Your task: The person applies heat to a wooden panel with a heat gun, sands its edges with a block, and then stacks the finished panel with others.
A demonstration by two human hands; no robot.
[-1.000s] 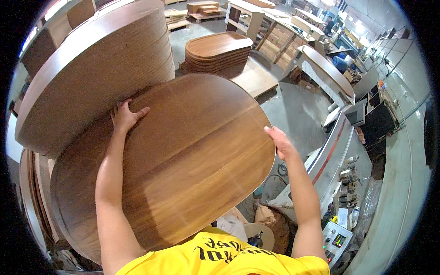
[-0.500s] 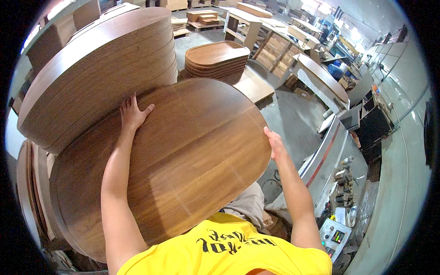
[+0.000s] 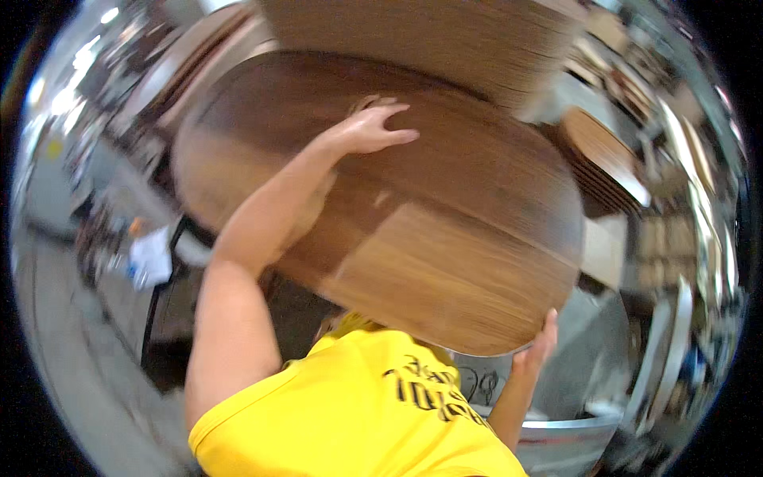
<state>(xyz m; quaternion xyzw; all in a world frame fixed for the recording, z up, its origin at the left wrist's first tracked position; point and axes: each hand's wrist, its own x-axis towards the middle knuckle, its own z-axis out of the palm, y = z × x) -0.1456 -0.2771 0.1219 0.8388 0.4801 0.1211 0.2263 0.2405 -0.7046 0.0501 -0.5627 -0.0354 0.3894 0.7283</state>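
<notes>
A large oval wooden tabletop with dark brown grain lies in front of me. My left hand is over its far half, fingers spread and holding nothing; I cannot tell whether it touches the surface, though a faint reflection shows beneath it. At the near right rim, my right hand grips the tabletop's edge, with its fingers partly hidden. Just beyond the tabletop rises a tall stack of large wooden panels. Motion blurs much of the view.
To the right stands a stack of smaller rounded wooden panels. More panels lean at the far left. A white sheet of paper is on the left. Grey floor shows at the right.
My view has swung to the left, so the tabletop and stacks appear farther right. My left hand has come off the place by the tall stack; my right hand stays at the rim.
</notes>
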